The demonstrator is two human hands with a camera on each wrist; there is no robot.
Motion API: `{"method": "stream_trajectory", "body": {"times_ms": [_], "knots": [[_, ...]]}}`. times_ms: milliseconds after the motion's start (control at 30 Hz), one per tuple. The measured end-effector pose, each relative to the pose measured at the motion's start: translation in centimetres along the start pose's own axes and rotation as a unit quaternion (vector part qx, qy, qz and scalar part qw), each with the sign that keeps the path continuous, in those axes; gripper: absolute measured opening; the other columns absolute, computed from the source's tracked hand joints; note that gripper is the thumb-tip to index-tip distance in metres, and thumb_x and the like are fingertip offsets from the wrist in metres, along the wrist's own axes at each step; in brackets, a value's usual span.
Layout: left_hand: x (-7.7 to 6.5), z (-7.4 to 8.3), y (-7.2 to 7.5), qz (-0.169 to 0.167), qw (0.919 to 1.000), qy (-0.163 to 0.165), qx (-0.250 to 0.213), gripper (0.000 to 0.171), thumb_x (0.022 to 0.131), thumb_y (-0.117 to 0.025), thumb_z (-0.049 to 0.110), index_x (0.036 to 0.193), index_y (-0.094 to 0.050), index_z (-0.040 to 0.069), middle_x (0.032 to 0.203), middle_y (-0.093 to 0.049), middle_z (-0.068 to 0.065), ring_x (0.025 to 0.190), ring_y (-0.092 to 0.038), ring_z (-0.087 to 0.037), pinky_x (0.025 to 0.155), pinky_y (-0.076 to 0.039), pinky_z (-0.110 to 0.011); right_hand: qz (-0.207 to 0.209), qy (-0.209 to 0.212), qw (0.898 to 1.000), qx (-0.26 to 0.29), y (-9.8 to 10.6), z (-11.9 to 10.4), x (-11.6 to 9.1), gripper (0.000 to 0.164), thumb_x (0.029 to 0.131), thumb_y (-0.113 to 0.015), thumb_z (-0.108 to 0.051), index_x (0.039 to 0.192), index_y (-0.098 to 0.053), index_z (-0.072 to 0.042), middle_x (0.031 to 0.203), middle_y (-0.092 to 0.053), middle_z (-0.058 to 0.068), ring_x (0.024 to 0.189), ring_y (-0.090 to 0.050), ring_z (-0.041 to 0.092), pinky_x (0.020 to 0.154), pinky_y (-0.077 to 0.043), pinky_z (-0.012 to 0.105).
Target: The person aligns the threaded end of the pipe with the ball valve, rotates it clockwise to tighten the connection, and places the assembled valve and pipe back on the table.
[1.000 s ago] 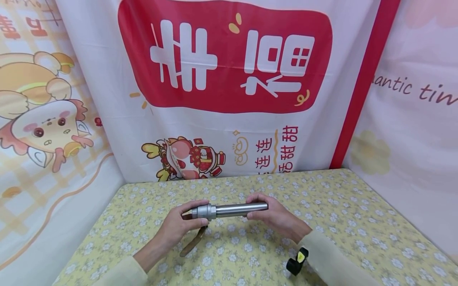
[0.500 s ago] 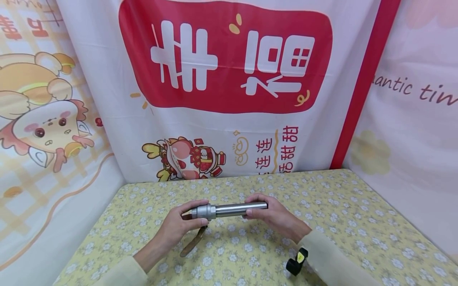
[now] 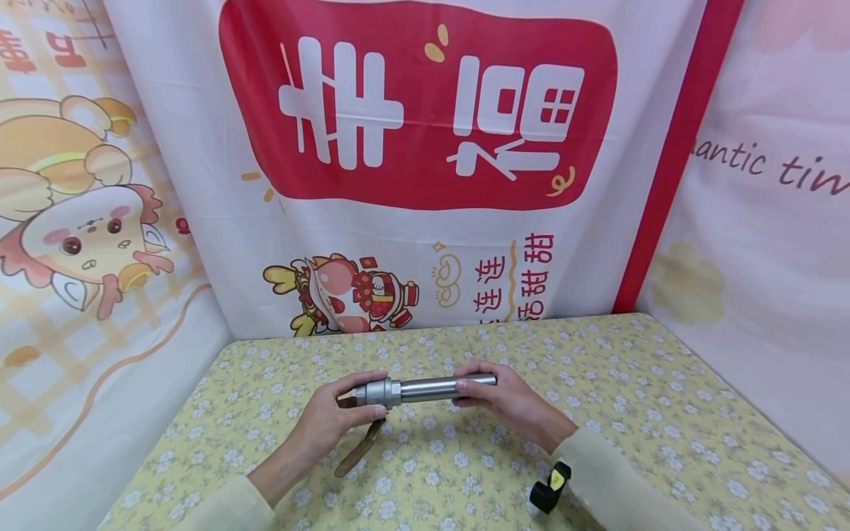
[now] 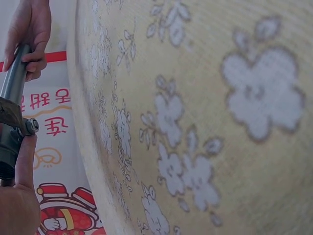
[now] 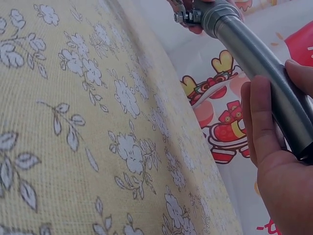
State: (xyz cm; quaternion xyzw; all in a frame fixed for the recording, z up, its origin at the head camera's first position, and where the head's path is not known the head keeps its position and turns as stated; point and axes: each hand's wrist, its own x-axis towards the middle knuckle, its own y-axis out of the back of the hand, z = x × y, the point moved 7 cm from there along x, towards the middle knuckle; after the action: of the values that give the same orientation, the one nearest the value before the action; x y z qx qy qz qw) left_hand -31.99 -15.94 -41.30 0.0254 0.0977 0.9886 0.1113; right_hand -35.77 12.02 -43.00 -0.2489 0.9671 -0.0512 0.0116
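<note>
In the head view my left hand (image 3: 325, 420) grips a silvery metal valve (image 3: 378, 394) at the left end of a straight steel pipe (image 3: 428, 389). The valve's brownish lever (image 3: 361, 448) hangs down toward the front, and its pivot nut (image 4: 32, 126) shows in the left wrist view. My right hand (image 3: 508, 402) holds the pipe near its right end, with the thumb on one side and the fingers round the other. Pipe and valve are joined in one line, held above the tablecloth. The joint's threads cannot be seen.
A yellow flowered cloth (image 3: 425, 479) covers the table. Behind it hangs a white printed curtain (image 3: 425, 273) with a red panel, and further printed curtains stand at both sides. A black strap device (image 3: 550, 487) is on the right wrist.
My right thumb has rolled upward across the front of the pipe, and the fingers have shifted round it. The left hand and the valve have stayed in place.
</note>
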Motion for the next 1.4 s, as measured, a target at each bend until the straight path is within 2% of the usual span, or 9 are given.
{"method": "stream_trajectory", "body": {"times_ms": [167, 367, 633, 933, 1167, 1400], "knots": [[0.03, -0.02, -0.01, -0.001, 1.0000, -0.001, 0.000, 0.061, 0.094, -0.089, 0.025, 0.150, -0.068, 0.019, 0.156, -0.055, -0.020, 0.116, -0.071, -0.027, 0.095, -0.062, -0.046, 0.010, -0.002, 1.000, 0.000, -0.10, -0.07, 0.02, 0.034, 0.104, -0.077, -0.018, 0.130, -0.066, 0.000, 0.132, -0.063, 0.014, 0.112, -0.074, 0.023, 0.119, -0.048, 0.060], [-0.02, 0.06, -0.07, 0.000, 1.0000, -0.002, 0.001, 0.059, 0.094, -0.090, 0.025, 0.149, -0.070, 0.021, 0.155, -0.056, -0.021, 0.115, -0.071, -0.027, 0.094, -0.062, -0.046, 0.001, -0.001, 1.000, 0.009, -0.11, -0.21, -0.08, 0.033, 0.102, -0.078, -0.013, 0.131, -0.064, -0.004, 0.133, -0.060, 0.013, 0.114, -0.072, 0.023, 0.118, -0.050, 0.058], [-0.09, 0.08, -0.03, 0.001, 1.0000, -0.001, 0.003, 0.058, 0.094, -0.089, 0.024, 0.149, -0.070, 0.020, 0.155, -0.056, -0.021, 0.115, -0.071, -0.027, 0.094, -0.062, -0.045, -0.041, 0.015, 0.999, 0.015, 0.00, 0.01, -0.24, 0.042, 0.096, -0.074, 0.006, 0.132, -0.058, -0.006, 0.131, -0.064, 0.009, 0.119, -0.069, 0.024, 0.115, -0.052, 0.051], [-0.09, -0.07, 0.00, -0.002, 1.0000, -0.001, 0.001, 0.059, 0.094, -0.089, 0.024, 0.149, -0.069, 0.020, 0.158, -0.054, -0.021, 0.115, -0.070, -0.027, 0.095, -0.063, -0.046, -0.056, 0.022, 0.998, 0.007, -0.08, -0.03, -0.27, 0.034, 0.099, -0.075, 0.004, 0.127, -0.061, -0.008, 0.126, -0.065, 0.007, 0.116, -0.070, 0.021, 0.109, -0.056, 0.043], [-0.14, -0.06, -0.04, 0.000, 1.0000, -0.002, 0.001, 0.059, 0.093, -0.090, 0.023, 0.149, -0.070, 0.020, 0.157, -0.055, -0.021, 0.116, -0.071, -0.027, 0.095, -0.063, -0.046, -0.055, 0.015, 0.998, 0.003, -0.05, -0.08, -0.46, 0.034, 0.100, -0.077, 0.000, 0.130, -0.062, -0.005, 0.126, -0.066, 0.008, 0.116, -0.073, 0.024, 0.115, -0.053, 0.051], [-0.08, -0.13, -0.02, 0.000, 1.0000, -0.002, 0.000, 0.059, 0.093, -0.090, 0.023, 0.148, -0.070, 0.019, 0.157, -0.056, -0.020, 0.115, -0.071, -0.027, 0.094, -0.063, -0.045, -0.038, 0.005, 0.999, 0.000, 0.12, 0.08, -0.37, 0.037, 0.101, -0.077, -0.006, 0.135, -0.062, -0.002, 0.131, -0.067, 0.010, 0.118, -0.073, 0.024, 0.114, -0.053, 0.050]]}}
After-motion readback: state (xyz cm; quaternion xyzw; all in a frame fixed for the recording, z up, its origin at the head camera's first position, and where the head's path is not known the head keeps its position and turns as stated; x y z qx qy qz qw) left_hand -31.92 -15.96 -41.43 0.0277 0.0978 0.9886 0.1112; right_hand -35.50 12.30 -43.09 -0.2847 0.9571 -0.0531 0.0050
